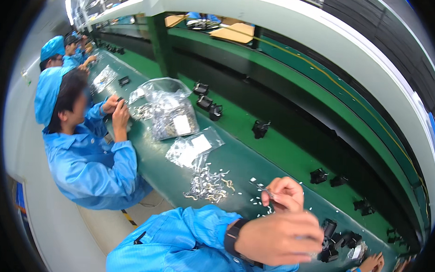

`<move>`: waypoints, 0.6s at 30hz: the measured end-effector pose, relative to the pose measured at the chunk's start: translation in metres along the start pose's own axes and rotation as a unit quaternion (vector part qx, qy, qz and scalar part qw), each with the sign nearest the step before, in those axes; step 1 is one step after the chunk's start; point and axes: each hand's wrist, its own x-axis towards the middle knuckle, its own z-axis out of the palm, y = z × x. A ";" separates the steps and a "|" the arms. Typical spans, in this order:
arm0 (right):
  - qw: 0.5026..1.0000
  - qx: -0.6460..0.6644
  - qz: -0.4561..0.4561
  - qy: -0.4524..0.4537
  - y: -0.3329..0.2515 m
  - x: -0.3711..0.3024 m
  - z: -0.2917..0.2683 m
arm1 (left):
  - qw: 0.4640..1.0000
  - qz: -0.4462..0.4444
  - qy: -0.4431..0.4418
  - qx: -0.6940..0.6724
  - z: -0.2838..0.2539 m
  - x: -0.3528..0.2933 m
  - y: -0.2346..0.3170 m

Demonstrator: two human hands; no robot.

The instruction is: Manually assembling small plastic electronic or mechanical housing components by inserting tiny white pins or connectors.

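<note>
My right hand (pixel 286 192) pinches a slim metal tool like tweezers (pixel 260 187) over the green bench. Small white pieces (pixel 253 179) are scattered under and around it. Nearer to me, my left hand (pixel 278 238), with a black watch (pixel 232 237) on its wrist, reaches across to the right and covers part of the right arm. Its fingers are blurred and partly turned away, so whether they hold anything is hidden. Just beyond them lies a cluster of black moulded parts (pixel 336 240). Left of my hands sits a heap of short grey and yellowish wire pieces (pixel 208 186).
A stuffed clear bag (pixel 174 116) and a flatter labelled bag (pixel 195 147) lie up the bench. Black parts (pixel 261 129) stand along the green strip beyond. A co-worker (pixel 85 146) in blue works at left; another person's hands (pixel 370 263) reach in at lower right.
</note>
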 end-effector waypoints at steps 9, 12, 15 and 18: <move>0.971 0.059 -0.225 -0.049 -0.066 -0.041 -0.005 | 0.953 -0.266 -0.043 -0.141 -0.059 0.010 -0.034; 0.974 0.020 -0.224 -0.040 -0.073 -0.046 -0.002 | 0.946 -0.283 -0.050 -0.150 -0.055 0.012 -0.034; 0.975 0.003 -0.220 -0.035 -0.071 -0.045 -0.001 | 0.945 -0.276 0.001 -0.177 -0.049 0.010 -0.035; 0.977 0.010 -0.206 -0.060 -0.066 -0.043 -0.002 | 0.934 -0.287 0.018 -0.212 -0.050 0.007 -0.038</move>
